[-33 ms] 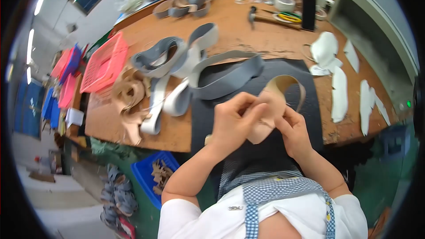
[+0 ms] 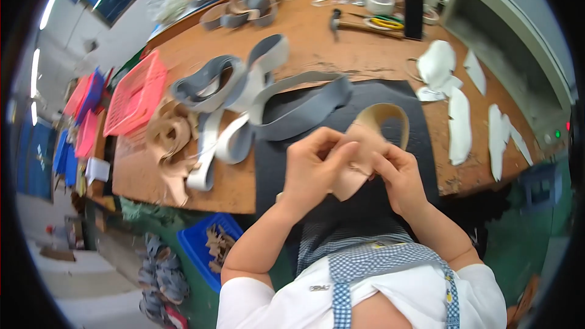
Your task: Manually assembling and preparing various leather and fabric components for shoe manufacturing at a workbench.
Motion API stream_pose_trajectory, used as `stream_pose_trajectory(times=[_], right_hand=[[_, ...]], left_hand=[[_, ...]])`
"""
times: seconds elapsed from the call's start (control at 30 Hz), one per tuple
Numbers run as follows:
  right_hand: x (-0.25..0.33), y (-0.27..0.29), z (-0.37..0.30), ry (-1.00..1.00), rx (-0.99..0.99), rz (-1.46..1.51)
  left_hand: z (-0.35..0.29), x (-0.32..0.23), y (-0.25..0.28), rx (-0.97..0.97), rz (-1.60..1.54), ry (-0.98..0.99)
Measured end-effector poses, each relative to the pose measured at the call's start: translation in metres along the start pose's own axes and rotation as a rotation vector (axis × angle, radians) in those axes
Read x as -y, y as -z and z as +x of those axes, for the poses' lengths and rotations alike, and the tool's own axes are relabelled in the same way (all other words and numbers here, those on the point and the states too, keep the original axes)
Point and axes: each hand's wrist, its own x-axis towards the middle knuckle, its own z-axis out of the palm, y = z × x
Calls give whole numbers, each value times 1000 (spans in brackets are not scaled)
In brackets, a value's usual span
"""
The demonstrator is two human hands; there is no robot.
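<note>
- Where the worktop (image 2: pixel 341 55) meets its left edge, a pink basket (image 2: pixel 135 93) sits beside grey curved strips (image 2: pixel 244 94).
- Left hand (image 2: pixel 311 167): grip clenched on the tan leather piece (image 2: pixel 359 158), held above the black mat (image 2: pixel 420 116).
- Right hand (image 2: pixel 399 176): grip pinching the same piece's right side.
- White cut pieces (image 2: pixel 460 125) lie at right.

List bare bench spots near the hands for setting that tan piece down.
Free: black mat just left of the left hand; bare wood between grey strips and tools. Crowded: left of the mat, strips and tan scraps; right edge, white pieces.
</note>
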Motion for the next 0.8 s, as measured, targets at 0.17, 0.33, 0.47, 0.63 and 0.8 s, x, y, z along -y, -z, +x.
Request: stream_pose_trajectory(times=[0.17,0.33,0.47,0.63,0.8], right_hand=[[13,23,7,-124,-115,227],[17,38,6,-196,-67,283],[28,51,-3,-437,246,308],[40,42,-20,-465,43,414],[58,62,-45,-257,-23,348]], left_hand=[[13,12,-13,222,-440,237],[14,17,-26,153,-395,114],[7,10,-32,94,-223,-33],[-5,4,-29,197,35,-167],[17,-15,45,123,773,-432]])
